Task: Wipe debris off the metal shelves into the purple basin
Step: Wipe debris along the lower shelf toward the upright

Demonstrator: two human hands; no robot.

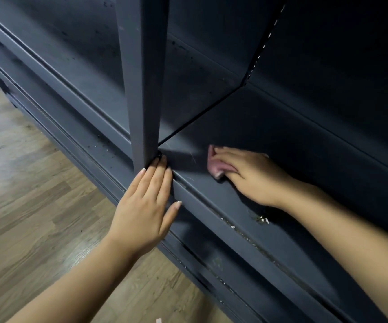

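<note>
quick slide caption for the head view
Right hand presses a pink cloth on the dark metal shelf; left hand rests open at the upright post.

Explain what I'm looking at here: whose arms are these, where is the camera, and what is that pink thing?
There is no machine here. One wide-angle camera worn on a person's head looks down at their two bare arms. The left hand rests flat, fingers straight, against the front edge of a dark grey metal shelf, beside a grey upright post. The right hand presses a small pink cleaning cloth onto the shelf surface. Pale crumbs of debris lie near the shelf's front lip. A wood-pattern floor shows at left. No purple basin appears in this picture.
</note>
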